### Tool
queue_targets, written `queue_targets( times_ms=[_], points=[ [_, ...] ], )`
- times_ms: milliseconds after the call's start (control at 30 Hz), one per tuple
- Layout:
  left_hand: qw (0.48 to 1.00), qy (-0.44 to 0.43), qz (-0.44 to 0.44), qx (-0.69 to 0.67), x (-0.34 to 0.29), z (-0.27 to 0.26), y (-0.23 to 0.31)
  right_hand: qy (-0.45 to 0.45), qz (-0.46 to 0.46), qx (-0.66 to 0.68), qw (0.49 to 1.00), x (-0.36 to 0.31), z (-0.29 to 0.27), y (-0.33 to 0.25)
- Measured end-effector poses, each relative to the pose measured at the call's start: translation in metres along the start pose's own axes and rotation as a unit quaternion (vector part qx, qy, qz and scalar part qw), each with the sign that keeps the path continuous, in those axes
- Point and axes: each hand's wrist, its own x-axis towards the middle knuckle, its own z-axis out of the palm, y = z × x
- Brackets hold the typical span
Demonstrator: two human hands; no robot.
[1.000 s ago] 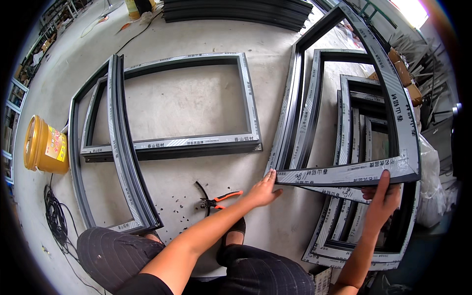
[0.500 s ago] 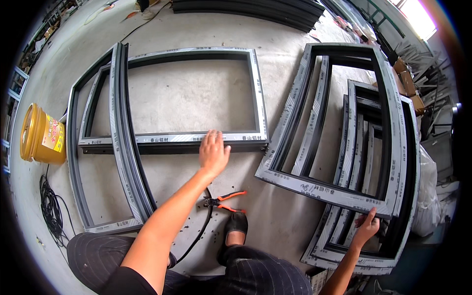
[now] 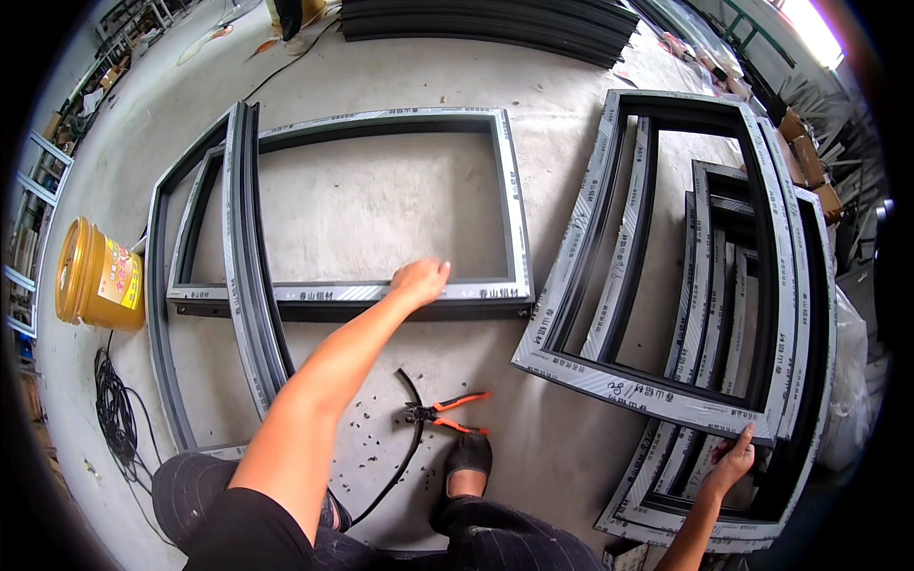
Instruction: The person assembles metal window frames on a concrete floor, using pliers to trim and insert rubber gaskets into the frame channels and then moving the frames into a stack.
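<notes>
My left hand (image 3: pixel 421 283) is curled over the near rail of a grey metal window frame (image 3: pixel 502 289) that lies on the floor in front of me. Its fingertips are hidden behind the rail. Another arched frame (image 3: pixel 162 324) lies at the left, its dark-edged bar crossing the first one. Over on the right, my right hand (image 3: pixel 731 463) grips the near right corner of an upper window frame (image 3: pixel 628 385), thumb on top. That frame rests at a slant over several more stacked frames (image 3: pixel 633 495). Printed film covers the frames.
Orange-handled pliers (image 3: pixel 462 401) and a black strip (image 3: pixel 390 482) lie by my shoe (image 3: pixel 468 464) among dark scraps. A yellow bucket (image 3: pixel 99 276) and coiled black cable (image 3: pixel 116 409) sit at the left. Dark profiles (image 3: pixel 490 27) are piled at the far side.
My left hand has gone from lying with fingers stretched over the rail to curling round it. My right hand keeps its hold on the corner. The whole view has shifted slightly.
</notes>
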Motion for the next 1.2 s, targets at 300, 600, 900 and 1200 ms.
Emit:
queue_targets(
  times_ms=[300,600,900,1200],
  points=[
    [0.997,-0.049,-0.046,-0.035,-0.054,-0.007,-0.025,0.0,0.118,0.01,0.993,-0.003,-0.003,-0.004],
    [0.998,-0.051,-0.008,-0.036,-0.062,-0.018,-0.023,-0.385,-0.18,-0.192,0.885,-0.151,0.092,-0.03],
    [0.999,-0.024,-0.035,-0.002,-0.048,-0.005,-0.018,-0.419,-0.593,-0.456,0.515,-0.147,0.243,0.026],
    [0.997,-0.003,-0.013,-0.076,-0.005,0.001,-0.015,-0.448,-0.585,-0.472,0.483,-0.13,0.244,0.009]
  ],
)
